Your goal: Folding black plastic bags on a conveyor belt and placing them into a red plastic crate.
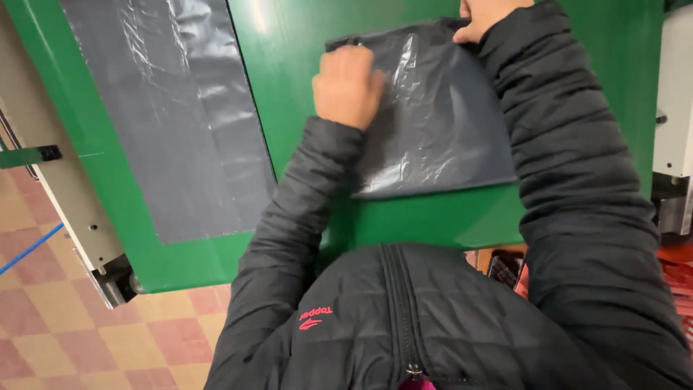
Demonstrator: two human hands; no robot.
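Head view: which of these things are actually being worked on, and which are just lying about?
In hand:
- folded grey plastic bag stack, flat on the green table
- left hand, fist pressing on the stack's left part
- right hand, gripping its top edge

Lying about:
- long grey plastic sheet, flat on the table to the left, untouched
- blue line across the checkered floor

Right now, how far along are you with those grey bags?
One long grey plastic sheet already lies flat on the green table. In hand: the left hand and right hand press a stack of grey bags. Still left: its shiny top remains wrinkled.
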